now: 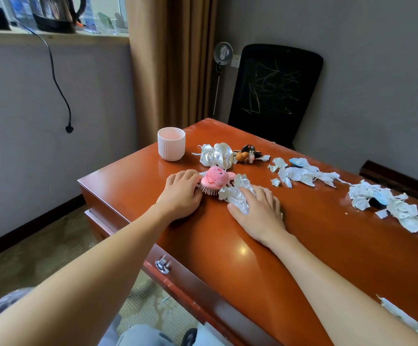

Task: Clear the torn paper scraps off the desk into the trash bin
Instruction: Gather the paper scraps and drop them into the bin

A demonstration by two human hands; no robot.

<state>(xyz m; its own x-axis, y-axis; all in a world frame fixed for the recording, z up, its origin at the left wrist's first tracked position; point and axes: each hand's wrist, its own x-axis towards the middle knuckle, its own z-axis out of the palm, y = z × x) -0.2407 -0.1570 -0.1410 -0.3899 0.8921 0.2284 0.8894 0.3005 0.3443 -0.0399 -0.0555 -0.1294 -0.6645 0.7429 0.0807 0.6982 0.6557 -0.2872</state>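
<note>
Several paper scraps [236, 194] under right fingers [265, 196], left hand [180, 193] seemingly gripping hairbrush [214, 181]

- No word, number or brand can be read anywhere.
- Scraps [300, 174] carry faint grey print, too small to make out.
- Chair back [273, 91] bears pale scribbled lines that form no letters.
- Blue sheets [90, 16] on the sill [53, 36] are blurred past reading.

Pink cup [171, 147] w/ white scrunchie [216, 154] & figurine [249, 153] beside; black chair [273, 91] behind, kettle [53, 13] on sill [53, 36].
</note>
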